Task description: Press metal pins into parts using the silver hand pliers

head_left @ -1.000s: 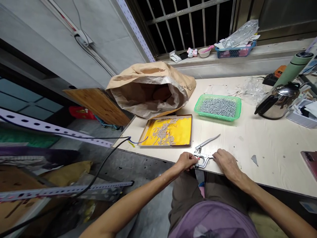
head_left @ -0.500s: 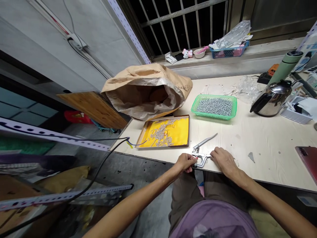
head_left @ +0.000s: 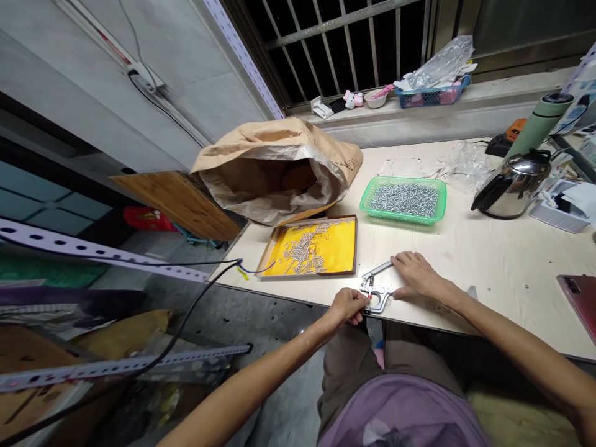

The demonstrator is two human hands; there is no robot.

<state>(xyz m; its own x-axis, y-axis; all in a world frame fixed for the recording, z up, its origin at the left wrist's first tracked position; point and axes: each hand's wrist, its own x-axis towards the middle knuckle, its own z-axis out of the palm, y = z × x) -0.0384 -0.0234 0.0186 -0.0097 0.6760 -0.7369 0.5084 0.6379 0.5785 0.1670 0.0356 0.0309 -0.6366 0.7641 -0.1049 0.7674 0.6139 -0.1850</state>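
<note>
A silver plier-like hand tool (head_left: pixel 383 300) with a C-shaped jaw, a coil spring and two spread handles lies at the table's front edge. My right hand (head_left: pixel 418 274) grips its handles from the right, fingers over the upper one and thumb against the lower. At the jaw's left side my left hand (head_left: pixel 348 305) is closed in a pinch. A small red spot shows by its fingertips; what they hold is hidden. Left of the tool, a shallow tray (head_left: pixel 356 247) with a yellow bottom holds scattered small metal pins. Farther back, a green plastic basket (head_left: pixel 442 216) is full of similar metal pieces.
A large open paper sack (head_left: pixel 274 139) lies behind the tray. A steel kettle (head_left: pixel 514 186), a green flask (head_left: pixel 535 127) and crumpled clear plastic (head_left: pixel 465 167) stand at the back right. A red phone (head_left: pixel 577 307) lies at the right edge. Black cables (head_left: pixel 186 323) cross on the left.
My right hand has moved up and forward from beside the lower handle, and its fingers now cover the end of the upper handle. The left hand stays at the jaw.
</note>
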